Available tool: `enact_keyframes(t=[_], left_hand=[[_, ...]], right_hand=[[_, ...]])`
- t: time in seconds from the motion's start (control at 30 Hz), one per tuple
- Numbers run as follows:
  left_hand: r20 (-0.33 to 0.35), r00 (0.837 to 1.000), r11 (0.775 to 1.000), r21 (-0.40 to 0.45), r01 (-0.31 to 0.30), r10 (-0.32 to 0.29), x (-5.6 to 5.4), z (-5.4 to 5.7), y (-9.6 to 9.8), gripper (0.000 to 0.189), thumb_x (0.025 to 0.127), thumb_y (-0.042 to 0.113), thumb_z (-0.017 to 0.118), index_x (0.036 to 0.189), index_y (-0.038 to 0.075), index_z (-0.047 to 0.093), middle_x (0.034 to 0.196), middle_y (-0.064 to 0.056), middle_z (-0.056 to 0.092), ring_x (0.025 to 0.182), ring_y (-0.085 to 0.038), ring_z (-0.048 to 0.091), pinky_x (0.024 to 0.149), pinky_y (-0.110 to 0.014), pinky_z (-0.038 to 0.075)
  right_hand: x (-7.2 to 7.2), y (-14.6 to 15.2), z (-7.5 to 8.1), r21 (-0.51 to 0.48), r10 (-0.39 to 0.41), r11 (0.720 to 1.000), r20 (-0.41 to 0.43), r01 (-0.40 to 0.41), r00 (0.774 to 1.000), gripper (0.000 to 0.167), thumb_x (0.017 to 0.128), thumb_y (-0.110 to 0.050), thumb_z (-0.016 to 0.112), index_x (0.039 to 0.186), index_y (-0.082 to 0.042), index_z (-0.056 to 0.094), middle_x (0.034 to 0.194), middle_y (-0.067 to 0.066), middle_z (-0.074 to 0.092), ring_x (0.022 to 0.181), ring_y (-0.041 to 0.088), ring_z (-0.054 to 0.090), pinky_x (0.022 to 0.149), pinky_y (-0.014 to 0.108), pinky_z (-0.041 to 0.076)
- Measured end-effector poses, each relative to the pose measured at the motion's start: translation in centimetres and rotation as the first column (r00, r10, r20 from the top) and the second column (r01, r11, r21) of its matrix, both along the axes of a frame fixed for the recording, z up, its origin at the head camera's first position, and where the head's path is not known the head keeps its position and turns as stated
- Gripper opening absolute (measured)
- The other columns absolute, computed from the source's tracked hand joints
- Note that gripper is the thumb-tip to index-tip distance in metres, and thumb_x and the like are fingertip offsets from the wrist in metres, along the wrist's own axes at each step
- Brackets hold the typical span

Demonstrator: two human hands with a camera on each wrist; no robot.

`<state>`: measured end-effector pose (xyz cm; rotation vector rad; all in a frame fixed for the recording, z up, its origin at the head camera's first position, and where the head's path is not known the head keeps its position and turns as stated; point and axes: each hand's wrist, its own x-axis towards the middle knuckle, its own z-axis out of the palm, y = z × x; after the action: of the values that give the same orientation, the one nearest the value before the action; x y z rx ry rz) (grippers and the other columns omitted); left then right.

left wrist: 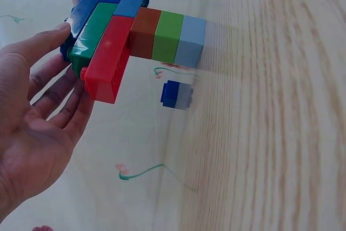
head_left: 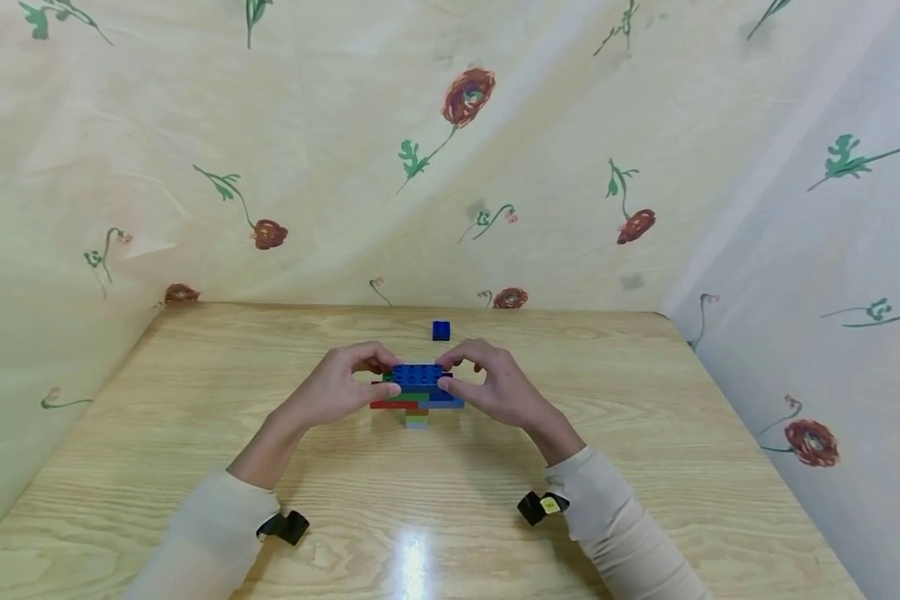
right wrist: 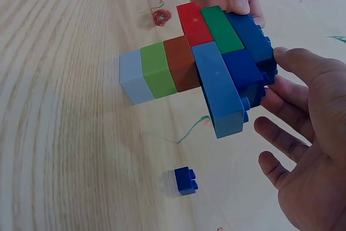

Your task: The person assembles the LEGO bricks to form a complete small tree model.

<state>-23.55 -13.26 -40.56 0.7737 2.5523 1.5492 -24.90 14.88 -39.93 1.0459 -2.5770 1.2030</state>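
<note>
A toy-brick build stands upright on the table between both hands. Its narrow column stacks a pale blue-grey brick [right wrist: 135, 78], a lime brick [right wrist: 158, 68] and a brown brick [right wrist: 182, 63]. Above them lie a red brick [left wrist: 110, 52] and a light blue brick [right wrist: 219, 85] side by side, then a green brick [left wrist: 95, 28] beside a dark blue one [right wrist: 243, 70]. On top sits a long blue brick [head_left: 417, 377]. My left hand [head_left: 330, 388] pinches its left end with thumb in front and fingers behind. My right hand [head_left: 501, 390] pinches its right end likewise.
A small blue brick [head_left: 441, 331] lies apart behind the build, near the back of the wooden table [head_left: 285, 333]. Floral cloth [head_left: 345, 167] hangs behind the table and along its sides. Black wrist cameras [head_left: 294, 527] sit on both wrists.
</note>
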Motion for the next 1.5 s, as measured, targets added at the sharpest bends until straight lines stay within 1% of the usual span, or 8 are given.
enact_keyframes(t=[0.1,0.2,0.53,0.73,0.9,1.17,1.33,1.5], left_hand=[[0.002,1.0,1.0,-0.004,-0.003,0.003,0.0,0.1,0.0,0.024,0.093,0.02,0.079,0.115,0.015,0.071,0.111,-0.003,0.072,0.104,-0.023,0.065,0.108,-0.058,0.047],[0.007,1.0,1.0,-0.009,0.0,0.0,0.0,0.1,-0.1,0.025,0.093,0.02,0.079,0.116,0.015,0.071,0.112,-0.003,0.072,0.105,-0.023,0.065,0.109,-0.057,0.047],[0.001,1.0,1.0,-0.023,0.0,0.0,-0.1,0.2,-0.4,0.029,0.092,0.024,0.079,0.119,0.017,0.071,0.113,-0.001,0.072,0.106,-0.021,0.065,0.109,-0.061,0.046],[-0.012,1.0,0.999,-0.032,0.011,-0.011,-0.3,0.3,-0.5,0.029,0.092,0.025,0.079,0.119,0.017,0.071,0.114,-0.001,0.073,0.107,-0.022,0.065,0.108,-0.06,0.047],[-0.01,1.0,0.999,-0.044,0.009,-0.009,-0.2,0.5,-0.6,0.029,0.092,0.024,0.079,0.119,0.016,0.071,0.116,-0.002,0.073,0.107,-0.022,0.065,0.108,-0.059,0.048],[0.005,0.999,0.997,-0.061,0.044,-0.044,0.1,0.8,-0.7,0.03,0.092,0.024,0.08,0.12,0.017,0.072,0.118,-0.001,0.073,0.107,-0.022,0.065,0.108,-0.06,0.047],[0.012,0.999,0.996,-0.07,0.051,-0.05,0.1,0.9,-0.9,0.03,0.091,0.023,0.08,0.119,0.017,0.072,0.117,-0.001,0.073,0.107,-0.021,0.065,0.108,-0.059,0.048],[0.029,0.998,0.996,-0.06,0.064,-0.062,0.0,0.8,-1.0,0.029,0.091,0.024,0.081,0.118,0.018,0.072,0.114,0.0,0.073,0.106,-0.02,0.065,0.106,-0.058,0.049]], right_hand=[[0.0,0.0,-0.1,0.006,-0.005,1.0,-0.006,0.005,1.0,0.021,0.095,-0.023,0.076,0.116,-0.018,0.074,0.111,-0.003,0.073,0.104,0.017,0.061,0.083,0.036,0.049],[0.0,0.0,-0.2,0.002,-0.008,1.0,-0.005,0.008,1.0,0.021,0.096,-0.022,0.075,0.116,-0.018,0.074,0.111,-0.003,0.073,0.104,0.015,0.061,0.083,0.034,0.048],[-0.2,-0.1,0.0,0.0,-0.011,1.0,0.101,0.011,0.995,0.023,0.097,-0.024,0.074,0.119,-0.017,0.074,0.111,-0.001,0.072,0.103,0.017,0.059,0.085,0.049,0.05],[-1.1,0.5,0.4,0.002,0.032,0.999,0.163,-0.033,0.986,0.022,0.098,-0.023,0.072,0.12,-0.017,0.073,0.113,-0.002,0.073,0.104,0.017,0.062,0.086,0.042,0.051],[-2.6,1.4,0.5,-0.013,0.01,1.0,0.224,-0.008,0.974,0.021,0.1,-0.026,0.069,0.12,-0.019,0.073,0.112,0.0,0.072,0.103,0.018,0.063,0.087,0.039,0.051],[-6.1,2.1,-0.5,-0.008,-0.096,0.995,0.273,0.102,0.957,0.023,0.1,-0.025,0.07,0.12,-0.015,0.072,0.117,0.006,0.071,0.104,0.021,0.063,0.089,0.037,0.052],[-8.4,1.6,-1.6,0.026,-0.124,0.992,0.251,0.122,0.96,0.029,0.099,-0.021,0.07,0.124,-0.006,0.071,0.118,0.01,0.071,0.105,0.024,0.064,0.093,0.04,0.054],[-10.1,1.1,-2.0,0.047,-0.138,0.99,0.235,0.13,0.962,0.028,0.099,-0.018,0.071,0.123,-0.005,0.071,0.118,0.012,0.071,0.107,0.027,0.064,0.095,0.045,0.054]])
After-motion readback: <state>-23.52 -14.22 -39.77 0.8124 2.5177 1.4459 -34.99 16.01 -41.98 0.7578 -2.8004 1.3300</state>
